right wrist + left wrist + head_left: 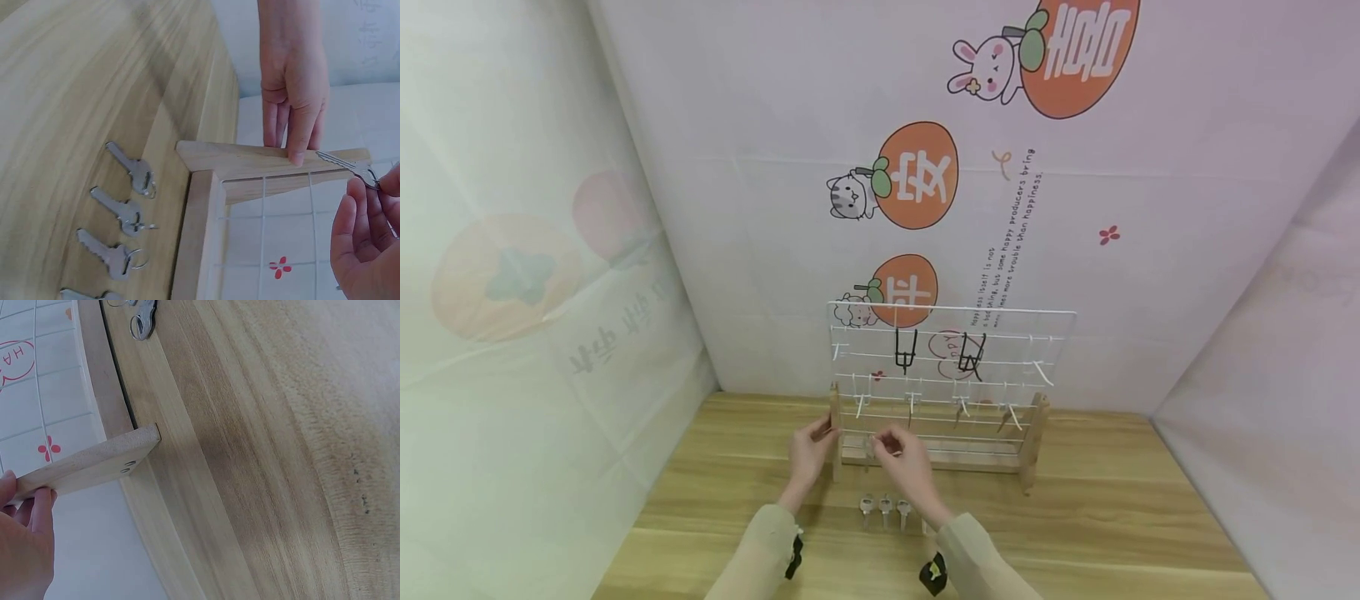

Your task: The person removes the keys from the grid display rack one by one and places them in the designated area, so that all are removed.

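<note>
My left hand (808, 454) grips the left wooden post (87, 464) of a white wire grid rack (925, 437), thumb on one side and fingers on the other. In front of the rack's left part, my right hand (906, 458) pinches a silver key (350, 167) at its head, between thumb and fingers. The key's toothed blade points out toward the left post in the right wrist view. Several more silver keys (128, 215) with small rings lie in a row on the table, below the right hand in the head view.
White hooks (962, 407) stick out from the grid, with thin key-like shapes hanging at some. Higher up hang two black hooks (906, 358). A right wooden post (1033, 446) supports the other end. The wooden table (1097, 508) meets printed white cloth walls (760, 250).
</note>
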Demonstrator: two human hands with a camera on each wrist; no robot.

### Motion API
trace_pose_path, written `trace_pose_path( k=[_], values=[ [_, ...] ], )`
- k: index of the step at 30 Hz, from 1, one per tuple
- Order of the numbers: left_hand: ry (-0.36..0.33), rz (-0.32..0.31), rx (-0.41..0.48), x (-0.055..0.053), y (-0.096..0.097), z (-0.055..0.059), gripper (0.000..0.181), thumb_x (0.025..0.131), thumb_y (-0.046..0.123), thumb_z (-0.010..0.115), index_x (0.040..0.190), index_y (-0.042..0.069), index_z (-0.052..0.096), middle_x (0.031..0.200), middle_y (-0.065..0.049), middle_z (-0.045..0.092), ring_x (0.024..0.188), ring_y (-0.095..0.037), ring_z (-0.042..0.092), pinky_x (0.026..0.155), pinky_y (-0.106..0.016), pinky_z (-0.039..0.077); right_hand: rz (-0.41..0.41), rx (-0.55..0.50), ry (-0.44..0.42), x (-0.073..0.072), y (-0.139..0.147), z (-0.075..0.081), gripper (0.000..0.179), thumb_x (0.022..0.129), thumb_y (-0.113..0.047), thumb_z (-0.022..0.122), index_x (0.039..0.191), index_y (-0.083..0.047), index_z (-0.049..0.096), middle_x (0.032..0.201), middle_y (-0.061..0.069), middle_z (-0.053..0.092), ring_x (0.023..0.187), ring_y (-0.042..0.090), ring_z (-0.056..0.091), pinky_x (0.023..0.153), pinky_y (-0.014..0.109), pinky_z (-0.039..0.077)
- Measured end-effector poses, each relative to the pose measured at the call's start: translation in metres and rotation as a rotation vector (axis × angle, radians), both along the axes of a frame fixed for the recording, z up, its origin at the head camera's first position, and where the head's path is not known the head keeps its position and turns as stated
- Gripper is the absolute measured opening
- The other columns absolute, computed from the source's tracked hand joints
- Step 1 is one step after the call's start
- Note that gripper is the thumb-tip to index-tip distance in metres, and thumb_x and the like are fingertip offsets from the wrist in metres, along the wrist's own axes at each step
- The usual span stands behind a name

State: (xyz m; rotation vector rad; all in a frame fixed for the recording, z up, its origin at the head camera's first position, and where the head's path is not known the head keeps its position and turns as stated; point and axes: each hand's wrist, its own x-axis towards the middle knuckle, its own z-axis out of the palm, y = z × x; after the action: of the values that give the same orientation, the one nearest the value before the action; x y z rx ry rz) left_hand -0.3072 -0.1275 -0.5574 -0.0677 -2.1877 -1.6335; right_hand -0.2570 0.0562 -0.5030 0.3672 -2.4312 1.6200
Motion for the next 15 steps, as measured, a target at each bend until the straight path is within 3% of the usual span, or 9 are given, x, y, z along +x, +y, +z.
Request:
trace_pose_path(
  k=[7,15],
  values=[
    [-0.016,0.003,-0.011,0.001,0.0,0.001,0.034,0.082,-0.004,0.074,0.115,-0.01,0.066,0.111,-0.03,0.069,0.097,-0.042,0.073,0.081,-0.034,0.064,-0.017,0.061,-0.037,0.002,0.017,-0.021,0.007,0.094,-0.012,0.065,0.096,-0.008,0.07,0.086,0.004,0.07,0.073,0.003,0.056,0.066,0.012,0.053],
    [-0.045,-0.001,-0.011,0.001,0.0,0.002,0.036,0.084,-0.002,0.074,0.118,-0.007,0.065,0.114,-0.027,0.069,0.099,-0.039,0.073,0.083,-0.034,0.063,-0.023,0.055,-0.036,0.004,0.04,-0.042,0.004,0.091,-0.004,0.065,0.091,-0.003,0.069,0.083,0.008,0.072,0.067,0.0,0.06,0.06,0.011,0.055]
  ],
)
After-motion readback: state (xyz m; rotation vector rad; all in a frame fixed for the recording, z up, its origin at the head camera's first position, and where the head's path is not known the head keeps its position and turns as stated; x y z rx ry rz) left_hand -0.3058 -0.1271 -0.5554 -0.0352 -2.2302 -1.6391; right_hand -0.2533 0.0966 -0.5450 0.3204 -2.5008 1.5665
